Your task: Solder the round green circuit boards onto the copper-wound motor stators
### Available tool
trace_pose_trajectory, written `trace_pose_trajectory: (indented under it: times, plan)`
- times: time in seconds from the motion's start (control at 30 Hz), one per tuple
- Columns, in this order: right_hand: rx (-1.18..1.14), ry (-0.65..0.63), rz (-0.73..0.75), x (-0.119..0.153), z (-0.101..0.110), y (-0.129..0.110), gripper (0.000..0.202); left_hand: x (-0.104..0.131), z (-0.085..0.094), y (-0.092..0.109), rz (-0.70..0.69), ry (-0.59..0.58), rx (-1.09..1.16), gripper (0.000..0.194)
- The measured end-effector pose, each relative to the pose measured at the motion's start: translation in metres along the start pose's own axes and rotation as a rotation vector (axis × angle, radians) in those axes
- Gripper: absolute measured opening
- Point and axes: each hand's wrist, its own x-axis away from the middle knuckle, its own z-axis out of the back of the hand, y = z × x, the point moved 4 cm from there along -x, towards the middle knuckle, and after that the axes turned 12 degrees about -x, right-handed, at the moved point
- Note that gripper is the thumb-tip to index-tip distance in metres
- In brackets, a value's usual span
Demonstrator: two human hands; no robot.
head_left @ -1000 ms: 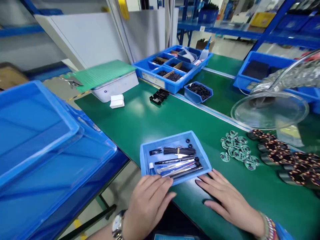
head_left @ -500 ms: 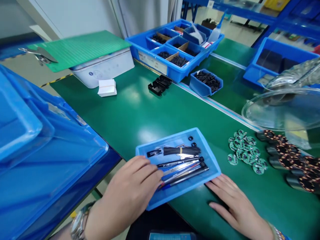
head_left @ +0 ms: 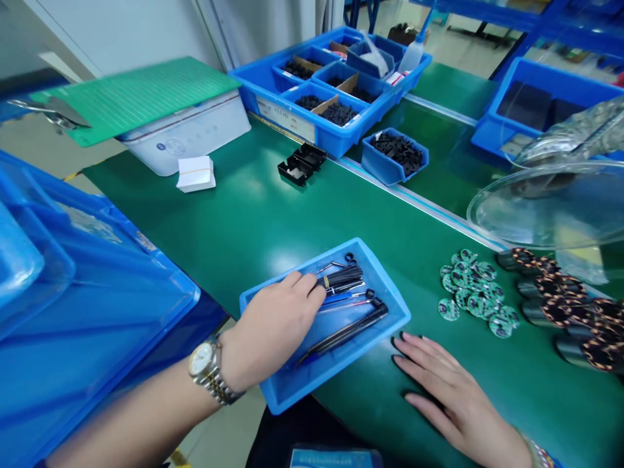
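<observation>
A light blue tray (head_left: 394,318) lies tilted at the near edge of the green table, holding pens (head_left: 348,333), a banded bundle of thin black strips (head_left: 344,278) and small black rings. My left hand (head_left: 277,322), with a watch on its wrist, reaches over the tray's left side; its fingers are bent down at the bundle's left end, and their tips and whatever they grip are hidden. To the right of the tray, my right hand (head_left: 448,390) rests on the table with its fingers spread and nothing in them.
Round green circuit boards (head_left: 475,292) and copper-wound cylinders (head_left: 560,299) sit at the right. Behind are a divided blue bin (head_left: 336,140), a small bin of black parts (head_left: 390,172), a black case (head_left: 301,166) and white cards (head_left: 195,174). Large blue crates (head_left: 121,279) stand left.
My left hand has moved up and over the tray's inside, and the contents have shifted. The tray sits slightly further left, and my right hand is now apart from its corner.
</observation>
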Motion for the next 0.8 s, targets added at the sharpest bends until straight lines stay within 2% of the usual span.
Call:
trace_pose_trajectory:
  times: [0.1, 0.23, 0.4, 0.53, 0.63, 0.8]
  plan:
    - [-0.011, 0.005, 0.000, 0.001, 0.000, 0.001, 0.047, 0.004, 0.001, -0.001, -0.001, -0.062, 0.050, 0.018]
    - [-0.016, 0.016, -0.002, 0.002, 0.001, 0.001, 0.046, 0.009, 0.005, 0.000, -0.106, -0.104, 0.185, 0.020]
    - [-0.051, 0.033, -0.005, 0.001, 0.002, 0.001, 0.045, 0.006, 0.002, -0.003, -0.027, -0.024, 0.124, 0.019]
    - [-0.067, 0.043, -0.015, 0.001, 0.002, 0.001, 0.046, 0.001, -0.002, 0.004, -0.026, -0.033, 0.028, 0.016]
    - [-0.069, 0.038, -0.017, 0.000, 0.002, 0.001, 0.046, 0.003, 0.007, 0.000, -0.005, 0.027, -0.003, 0.018]
    - [-0.115, 0.038, -0.037, 0.002, 0.001, 0.003, 0.047, 0.014, 0.021, -0.018, 0.075, 0.137, -0.009, 0.017]
